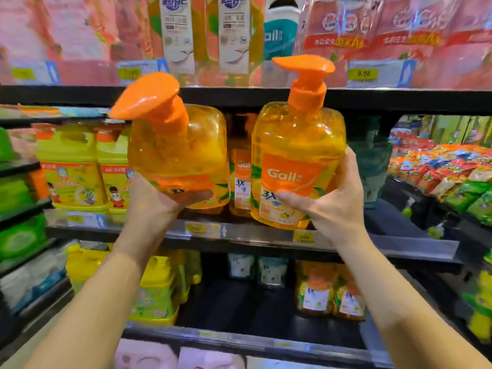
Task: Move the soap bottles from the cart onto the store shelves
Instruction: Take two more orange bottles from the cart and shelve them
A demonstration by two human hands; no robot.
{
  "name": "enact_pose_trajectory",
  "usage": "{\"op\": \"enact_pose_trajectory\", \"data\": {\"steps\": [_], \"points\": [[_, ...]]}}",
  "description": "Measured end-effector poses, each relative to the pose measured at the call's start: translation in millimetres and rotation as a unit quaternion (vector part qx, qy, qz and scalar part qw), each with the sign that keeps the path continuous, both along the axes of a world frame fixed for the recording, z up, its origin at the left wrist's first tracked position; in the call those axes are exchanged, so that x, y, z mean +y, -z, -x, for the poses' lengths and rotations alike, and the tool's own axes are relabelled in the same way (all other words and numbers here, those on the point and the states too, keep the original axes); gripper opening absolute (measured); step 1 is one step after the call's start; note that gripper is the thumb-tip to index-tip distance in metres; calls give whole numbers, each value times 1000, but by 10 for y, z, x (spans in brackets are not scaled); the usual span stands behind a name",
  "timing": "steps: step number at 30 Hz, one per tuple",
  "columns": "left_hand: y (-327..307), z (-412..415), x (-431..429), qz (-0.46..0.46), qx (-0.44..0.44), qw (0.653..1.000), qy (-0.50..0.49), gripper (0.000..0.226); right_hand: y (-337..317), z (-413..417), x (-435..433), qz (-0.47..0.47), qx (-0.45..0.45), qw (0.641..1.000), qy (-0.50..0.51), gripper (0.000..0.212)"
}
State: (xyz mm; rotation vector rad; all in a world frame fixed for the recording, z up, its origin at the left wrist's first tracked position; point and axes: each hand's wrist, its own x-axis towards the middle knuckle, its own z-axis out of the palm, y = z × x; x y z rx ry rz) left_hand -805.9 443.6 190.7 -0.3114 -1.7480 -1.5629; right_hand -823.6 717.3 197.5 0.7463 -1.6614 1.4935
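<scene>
- Translucent orange plastic pump soap bottles, centre frame: left bottle (178, 155) tilted, right bottle (295, 166) upright, both raised before the black metal shelf (239, 233), apparently for placing.
- Left hand (159, 201) curls under its bottle's base; right hand (327, 203) wraps its bottle's side.
- Matching bottle (239, 177) already shelved between them.

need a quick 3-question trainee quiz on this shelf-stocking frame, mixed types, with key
1. True or false: the left hand holds the left bottle upright.
2. The label on the right bottle, gripped by the right hand, reads: A) Gail B) Dove C) Lux
3. Fill in: the jugs left of both bottles on the middle shelf are mostly ____ in colour.
Key: 1 false, it is tilted. 2 A. 3 yellow.
</scene>
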Motion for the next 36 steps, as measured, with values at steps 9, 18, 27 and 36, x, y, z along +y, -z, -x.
{"op": "enact_pose_trajectory", "data": {"steps": [9,18,27,36], "points": [[195,436,-224,5,-39,998,-56,90,149,518,-134,-31,2,999,-25,105],[498,666,-379,-30,-141,988,-47,99,371,720,-304,-92,-97,991,21,119],[371,623,-374,27,-159,985,-59,95,306,768,-394,-115,-208,971,8,119],[294,656,-429,150,-192,961,-134,122,281,768,-406,-124,-272,954,24,106]]}}
